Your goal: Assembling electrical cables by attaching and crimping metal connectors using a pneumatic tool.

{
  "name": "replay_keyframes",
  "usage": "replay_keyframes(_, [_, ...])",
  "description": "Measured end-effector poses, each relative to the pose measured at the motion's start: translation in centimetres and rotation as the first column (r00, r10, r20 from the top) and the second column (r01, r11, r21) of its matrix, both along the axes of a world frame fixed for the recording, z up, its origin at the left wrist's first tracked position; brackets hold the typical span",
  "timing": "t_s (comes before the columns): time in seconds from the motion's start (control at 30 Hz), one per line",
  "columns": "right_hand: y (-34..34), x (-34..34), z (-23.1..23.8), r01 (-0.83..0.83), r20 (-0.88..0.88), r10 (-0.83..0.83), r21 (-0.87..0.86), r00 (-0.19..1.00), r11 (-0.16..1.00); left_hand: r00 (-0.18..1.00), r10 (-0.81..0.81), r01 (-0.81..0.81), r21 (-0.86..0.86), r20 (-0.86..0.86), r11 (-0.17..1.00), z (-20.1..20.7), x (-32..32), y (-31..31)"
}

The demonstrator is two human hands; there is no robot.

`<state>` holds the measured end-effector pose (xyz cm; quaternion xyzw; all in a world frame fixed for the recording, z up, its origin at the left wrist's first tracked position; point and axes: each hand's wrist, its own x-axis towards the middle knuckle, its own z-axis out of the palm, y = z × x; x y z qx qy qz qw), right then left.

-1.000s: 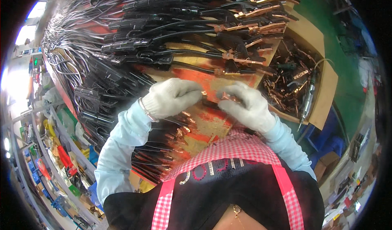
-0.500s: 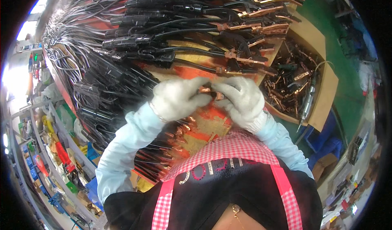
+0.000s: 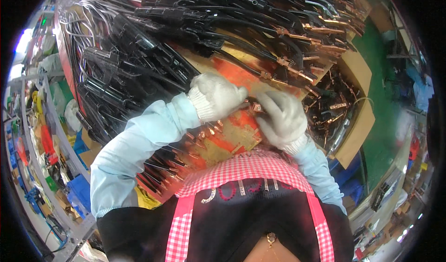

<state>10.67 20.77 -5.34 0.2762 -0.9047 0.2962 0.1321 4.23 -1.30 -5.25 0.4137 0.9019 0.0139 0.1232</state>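
Note:
My left hand [image 3: 214,96], in a white knitted glove, is closed in a pinch with its knuckles up. My right hand [image 3: 284,118], gloved alike, faces it just to the right. Between the fingertips shows a small copper-coloured metal piece [image 3: 256,107] with a dark part beside it. My right fingers close around the copper piece. What my left fingers pinch is mostly hidden, so I cannot tell whether it is the same piece. Under both hands lies a worn red and yellow tabletop [image 3: 237,134]. Loose copper-tipped wire ends [image 3: 200,139] lie below my left wrist.
Black cables with copper clamps [image 3: 290,66] are heaped across the far side. More black cable assemblies [image 3: 134,71] lie to the left, their grey wires [image 3: 88,6] bunched behind. At right, an open cardboard box [image 3: 360,127] holds copper parts and a metal rod-like tool [image 3: 341,134].
The view has shifted, so the cables and box sit differently in it. My left hand has turned knuckles up. Both hands stay close together around the small copper piece.

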Motion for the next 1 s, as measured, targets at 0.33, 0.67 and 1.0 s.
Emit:
replay_keyframes(0.33, [-0.5, -0.6, -0.2, -0.014, -0.07, 0.015, 0.018, 0.997, 1.0, 0.999, 0.032, -0.031, -0.04, 0.039, 0.999, 0.1, -0.2, 0.3])
replay_keyframes(0.67, [-1.7, -0.5, -0.7, 0.084, -0.012, -0.084, -0.027, 0.996, 0.996, 0.999, 0.025, -0.025, 0.007, 0.037, 1.0, -0.1, -0.2, 0.0])
replay_keyframes(1.0, [-1.3, -1.0, -0.2, 0.014, -0.048, -0.018, -0.083, 0.999, 0.996, 0.999, 0.021, -0.021, 0.017, 0.025, 1.0, -0.3, -0.1, -0.1])
